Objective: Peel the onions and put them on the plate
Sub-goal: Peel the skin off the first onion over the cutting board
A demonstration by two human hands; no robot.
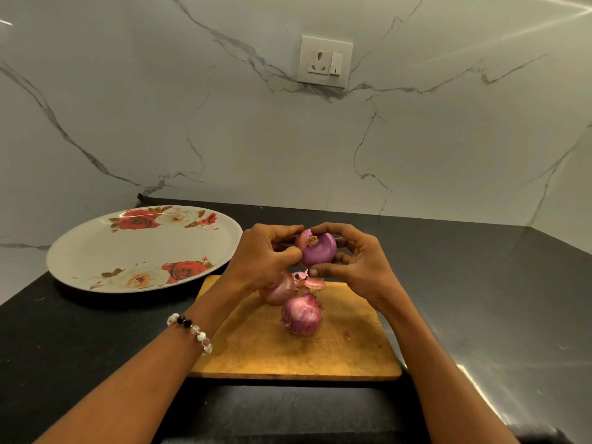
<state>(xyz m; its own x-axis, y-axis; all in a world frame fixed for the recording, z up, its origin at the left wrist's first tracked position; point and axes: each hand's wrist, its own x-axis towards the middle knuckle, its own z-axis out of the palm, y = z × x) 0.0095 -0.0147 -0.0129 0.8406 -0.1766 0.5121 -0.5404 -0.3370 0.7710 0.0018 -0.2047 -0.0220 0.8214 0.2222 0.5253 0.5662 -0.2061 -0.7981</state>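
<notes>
A black counter (96, 363) meets a white marble wall (224, 123) with a socket (325, 61); on it lie a flowered plate (96, 251) and a wooden board (256, 347) with two onions (301, 315) and peel scraps (309, 280); above the board, the left hand (259, 254) and right hand (355, 264) hold a peeled onion (318, 251) between curled fingertips.

Colours and patterns, worktop view
Held onion (317, 253) glossy purple; two onions (301, 315) on board pink-purple, pale-striped; plate (96, 251) white with red and cream roses; cutting board (256, 354) tan wood; counter (480, 283) black; wall (256, 139) white, grey-veined marble; bracelet (192, 328) white, black, clear beads
</notes>
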